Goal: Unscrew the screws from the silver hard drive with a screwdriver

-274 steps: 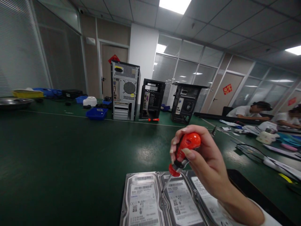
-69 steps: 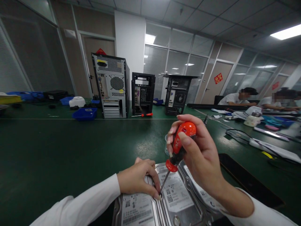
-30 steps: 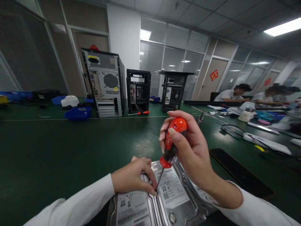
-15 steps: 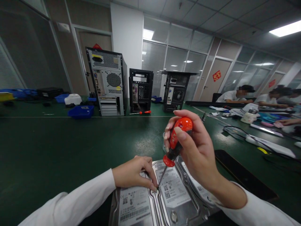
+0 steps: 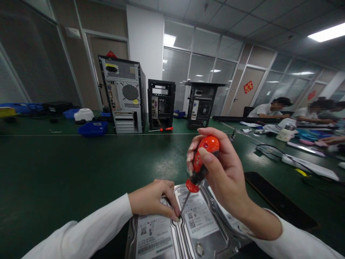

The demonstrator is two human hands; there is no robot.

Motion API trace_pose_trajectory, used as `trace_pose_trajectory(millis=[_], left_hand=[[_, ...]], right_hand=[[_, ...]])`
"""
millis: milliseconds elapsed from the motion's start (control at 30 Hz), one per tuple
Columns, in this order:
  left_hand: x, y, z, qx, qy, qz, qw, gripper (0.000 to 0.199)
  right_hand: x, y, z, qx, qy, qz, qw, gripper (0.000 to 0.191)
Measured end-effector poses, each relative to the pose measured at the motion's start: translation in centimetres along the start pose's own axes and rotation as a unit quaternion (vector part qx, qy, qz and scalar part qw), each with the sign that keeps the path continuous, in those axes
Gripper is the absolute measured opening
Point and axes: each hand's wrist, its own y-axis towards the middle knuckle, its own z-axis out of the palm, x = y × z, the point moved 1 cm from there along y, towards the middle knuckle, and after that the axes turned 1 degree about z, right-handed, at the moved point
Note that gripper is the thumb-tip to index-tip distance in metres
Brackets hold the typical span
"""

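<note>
My right hand (image 5: 221, 169) is wrapped round the red and black handle of a screwdriver (image 5: 198, 163). The shaft slants down to the left, and its tip meets the metal between two silver hard drives with white labels, one on the left (image 5: 154, 239) and one in the middle (image 5: 201, 219). At that tip my left hand (image 5: 159, 199) is closed, thumb and forefinger pinched together. Whatever lies between those fingertips is too small and covered to make out. Part of a third hard drive (image 5: 225, 208) shows under my right wrist.
Three computer cases stand at the back: a tall one (image 5: 124, 97), a small black one (image 5: 161, 104) and another (image 5: 202, 106). A second screwdriver (image 5: 164, 128) lies before them. A blue tray (image 5: 93, 128) sits left; a long dark panel (image 5: 277, 198) lies right. People sit far right.
Both hands hold nearly the same pose. The screwdriver's handle has shifted very slightly left, its tip staying by my left fingertips.
</note>
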Motion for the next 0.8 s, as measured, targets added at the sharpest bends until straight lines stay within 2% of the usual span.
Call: trace_pose_trajectory(millis=[533,800], left_hand=[[0.54,0.04,0.19,-0.001,-0.004,0.006,1.000,0.063],[-0.16,0.02,0.35,-0.018,0.025,0.004,1.000,0.061]], right_hand=[[0.12,0.00,0.06,-0.006,0.002,0.001,1.000,0.025],[0.17,-0.03,-0.02,-0.001,0.001,0.002,1.000,0.025]])
